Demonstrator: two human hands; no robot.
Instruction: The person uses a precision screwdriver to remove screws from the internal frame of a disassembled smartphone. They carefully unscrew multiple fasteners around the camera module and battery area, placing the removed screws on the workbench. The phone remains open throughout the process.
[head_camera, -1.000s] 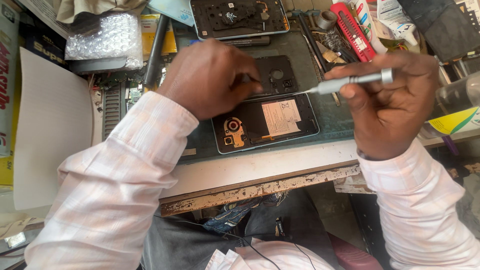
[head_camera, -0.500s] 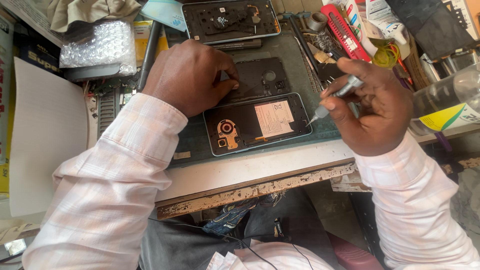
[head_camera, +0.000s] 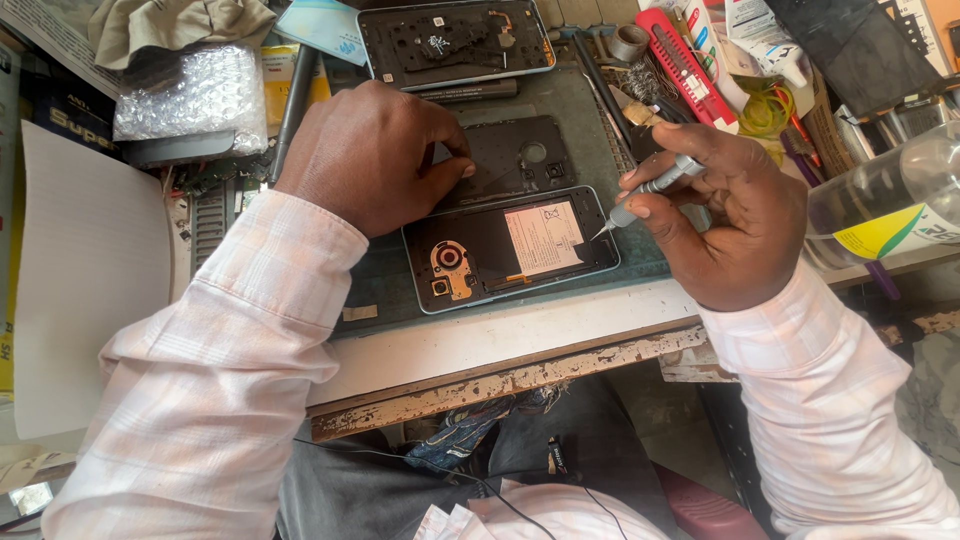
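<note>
Opened phone (head_camera: 510, 250) lies face down on the dark mat (head_camera: 380, 285) near the bench's front edge, back off, battery and copper coil exposed. Right hand (head_camera: 735, 215) is closed around a slim metal screwdriver (head_camera: 650, 187), tip at the phone's right edge, approx touching the frame; can't tell if it sits in a screw head. Left hand (head_camera: 370, 155) is curled, fingers resting on the separate black inner cover (head_camera: 520, 158) just above the phone, pressing rather than gripping anything.

Risks: tip could slip w/ side pressure and gouge the battery or a flex; phone isn't pinned, so it may skate.

Around: 2nd phone chassis (head_camera: 455, 40) at top, red tool rack (head_camera: 685, 65), clear bottle (head_camera: 890, 205) crowding the right wrist, bubble wrap (head_camera: 190, 90) at left.
</note>
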